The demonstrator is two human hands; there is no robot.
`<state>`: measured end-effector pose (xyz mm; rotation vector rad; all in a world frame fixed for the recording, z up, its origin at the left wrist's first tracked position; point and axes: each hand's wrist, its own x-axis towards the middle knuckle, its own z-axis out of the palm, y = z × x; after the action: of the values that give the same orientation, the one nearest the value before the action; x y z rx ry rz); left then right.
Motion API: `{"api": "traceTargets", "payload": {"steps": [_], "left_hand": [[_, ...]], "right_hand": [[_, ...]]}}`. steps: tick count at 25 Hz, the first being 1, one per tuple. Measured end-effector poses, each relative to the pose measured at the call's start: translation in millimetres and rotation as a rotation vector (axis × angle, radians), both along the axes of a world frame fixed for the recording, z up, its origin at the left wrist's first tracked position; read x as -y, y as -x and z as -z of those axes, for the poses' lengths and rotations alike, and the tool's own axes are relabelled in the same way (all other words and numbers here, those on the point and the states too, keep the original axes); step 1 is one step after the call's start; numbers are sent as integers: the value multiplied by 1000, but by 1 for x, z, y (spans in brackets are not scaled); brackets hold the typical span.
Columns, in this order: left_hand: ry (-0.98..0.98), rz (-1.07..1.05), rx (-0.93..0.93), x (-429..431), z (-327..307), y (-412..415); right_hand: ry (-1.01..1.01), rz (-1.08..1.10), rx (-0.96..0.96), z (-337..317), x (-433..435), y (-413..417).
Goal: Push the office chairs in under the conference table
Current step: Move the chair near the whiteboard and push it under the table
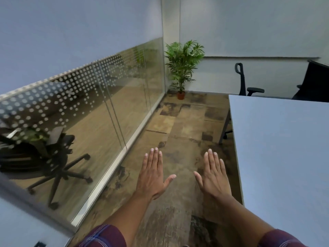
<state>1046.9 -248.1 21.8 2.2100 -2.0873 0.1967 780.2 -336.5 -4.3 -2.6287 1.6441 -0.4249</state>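
The pale grey conference table (284,139) fills the right side of the head view. Two black office chairs stand at its far side: one (243,82) seen edge-on with an armrest, another (315,82) at the right edge with a broad black back. My left hand (153,175) and my right hand (213,175) hover flat over the carpet, palms down, fingers together and thumbs out, holding nothing. Both are left of the table's edge and touch no chair.
A glass partition (106,122) with a dotted band runs along the left; a black swivel chair (57,157) shows behind it. A potted palm (182,68) stands in the far corner. A patterned carpet aisle (178,131) lies between glass and table.
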Motion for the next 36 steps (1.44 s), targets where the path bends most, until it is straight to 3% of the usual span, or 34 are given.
{"api": "traceTargets", "payload": {"steps": [26, 36], "left_hand": [[38, 354, -16, 773, -3, -106], [80, 454, 2, 1021, -4, -89]], "right_hand": [[-11, 343, -35, -14, 666, -81], [71, 435, 26, -14, 893, -75]]}}
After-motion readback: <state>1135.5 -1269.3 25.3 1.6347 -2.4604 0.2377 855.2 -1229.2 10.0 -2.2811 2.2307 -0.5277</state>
